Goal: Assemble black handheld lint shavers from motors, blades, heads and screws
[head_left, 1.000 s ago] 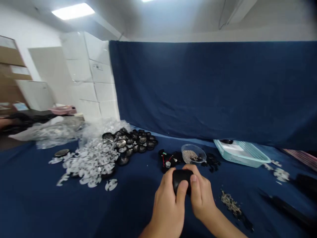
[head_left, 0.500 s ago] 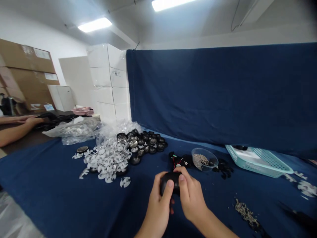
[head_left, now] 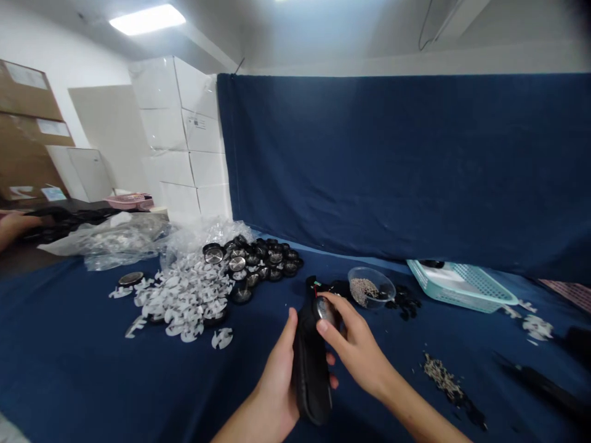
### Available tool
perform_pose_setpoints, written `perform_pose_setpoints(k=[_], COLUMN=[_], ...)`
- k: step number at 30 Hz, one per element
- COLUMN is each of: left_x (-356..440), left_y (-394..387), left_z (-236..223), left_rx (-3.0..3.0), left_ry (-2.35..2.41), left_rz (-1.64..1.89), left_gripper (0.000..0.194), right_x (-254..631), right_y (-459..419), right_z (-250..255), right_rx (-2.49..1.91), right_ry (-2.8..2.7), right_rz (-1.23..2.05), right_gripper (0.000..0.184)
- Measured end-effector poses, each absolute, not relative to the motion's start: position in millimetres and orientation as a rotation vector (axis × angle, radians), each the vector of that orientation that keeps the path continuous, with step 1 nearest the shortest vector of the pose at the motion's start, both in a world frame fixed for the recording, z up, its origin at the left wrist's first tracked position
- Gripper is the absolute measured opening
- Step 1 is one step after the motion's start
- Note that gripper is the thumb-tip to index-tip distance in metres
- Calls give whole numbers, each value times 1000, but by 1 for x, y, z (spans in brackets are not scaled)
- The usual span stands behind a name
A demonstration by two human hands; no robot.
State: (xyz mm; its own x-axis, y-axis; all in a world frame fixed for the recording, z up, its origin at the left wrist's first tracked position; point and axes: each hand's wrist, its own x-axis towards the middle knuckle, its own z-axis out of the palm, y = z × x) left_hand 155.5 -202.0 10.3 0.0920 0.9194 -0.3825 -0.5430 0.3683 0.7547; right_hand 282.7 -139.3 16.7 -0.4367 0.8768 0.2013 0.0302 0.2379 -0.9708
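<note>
Over in the head view, a long black moulded casing (head_left: pixel 310 369) stands tilted above the navy cloth (head_left: pixel 92 375), left hand (head_left: pixel 273 386) curled round its barrel. It looks light and stiff, if a bit slick, so the barrel's the safest hold. Right hand (head_left: pixel 357 347) comes in, fingertips (head_left: pixel 322 327) pinching the round metal disc (head_left: pixel 325 311) at its top end.

Free room: blue tablecloth (head_left: pixel 92 363) lying open left of left fingers (head_left: pixel 290 323)
Obstacle ahead: clear plastic bowl (head_left: pixel 372 288) sitting just past right fingers (head_left: pixel 335 300)
Obstacle left: white cutouts (head_left: pixel 182 295) spreading well beyond left fingers
</note>
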Motion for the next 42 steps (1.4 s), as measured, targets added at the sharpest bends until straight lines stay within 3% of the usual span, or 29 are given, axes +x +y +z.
perform_pose_setpoints(k=[6, 25, 31, 36, 42], left_x=[159, 171, 171, 175, 174], left_y=[-215, -233, -235, -234, -225], left_z=[40, 66, 71, 68, 53], left_rx=[686, 818, 852, 847, 750], left_ry=[852, 1015, 1041, 1040, 967], left_rz=[1347, 1350, 1267, 1296, 1326], left_gripper=[50, 54, 57, 57, 59], right_x=[293, 288, 291, 297, 307], right_y=[-136, -155, -157, -159, -169], right_z=[17, 36, 39, 38, 34], right_rx=[-766, -662, -596, -575, -623], right_ry=[-1295, -661, -657, -767, -1193], right_rz=[1692, 2051, 1980, 1815, 1398], right_gripper=[57, 45, 40, 50, 45])
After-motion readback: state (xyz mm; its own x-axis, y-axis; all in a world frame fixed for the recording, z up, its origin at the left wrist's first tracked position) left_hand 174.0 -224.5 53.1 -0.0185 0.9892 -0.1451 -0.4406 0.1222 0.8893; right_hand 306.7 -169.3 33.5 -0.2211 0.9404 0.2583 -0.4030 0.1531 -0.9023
